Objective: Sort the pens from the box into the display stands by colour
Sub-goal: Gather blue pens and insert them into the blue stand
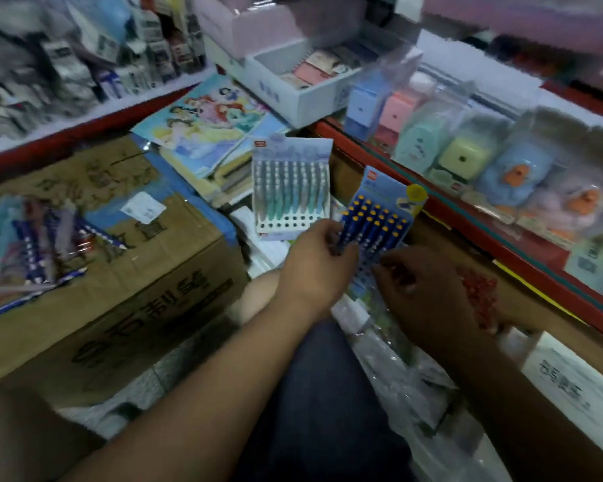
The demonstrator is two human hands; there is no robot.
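A blue display stand (402, 200) leans at centre right, filled with several dark blue pens with yellow caps (375, 222). My left hand (315, 262) pinches a few of these blue pens at the stand's left edge. My right hand (429, 287) hovers with curled fingers over the stand's lower rows, and whether it holds a pen I cannot tell. Behind stands a second display stand (291, 189) with teal and grey pens and one bare row of holes at its bottom. Loose blue pens in wrapping (46, 245) lie on the cardboard box (126, 293) at left.
A red-edged shelf (502, 245) at right carries pastel boxed goods. Red-capped items (477, 290) lie below my right hand. Picture books (209, 127) and a white tray (303, 85) sit behind. Crinkled plastic bags (397, 370) cover the floor by my knee.
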